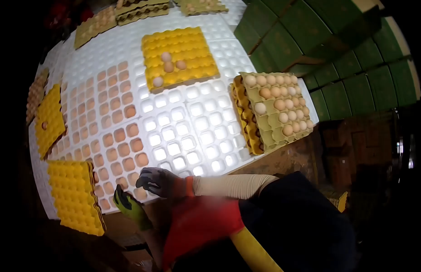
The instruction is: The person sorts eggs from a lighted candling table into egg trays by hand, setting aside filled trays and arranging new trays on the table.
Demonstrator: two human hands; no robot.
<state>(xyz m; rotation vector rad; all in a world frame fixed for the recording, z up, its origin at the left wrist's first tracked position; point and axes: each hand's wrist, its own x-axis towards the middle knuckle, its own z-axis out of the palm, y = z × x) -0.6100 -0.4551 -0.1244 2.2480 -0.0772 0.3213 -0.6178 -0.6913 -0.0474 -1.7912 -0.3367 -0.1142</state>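
My left hand (129, 206), in a yellow-green glove with dark fingertips, is over the near edge of the white foam egg tray (176, 161). Its fingers are bent and apart, close to a brown egg (122, 182) in a cell. My right hand (159, 182), in a grey glove, hovers just to the right with loosely curved fingers. Below its fingertips sits another brown egg (140, 194). I see nothing held in either hand, though the palms are hidden. Brown eggs fill many cells to the left; the cells beyond my right hand hold none.
Stacked yellow egg flats (76, 195) stand at the near left. A yellow flat (181, 50) with several eggs lies farther back. At the right, a grey-green flat (276, 122) full of eggs rests on other flats. Green boxes (305, 27) are stacked behind it.
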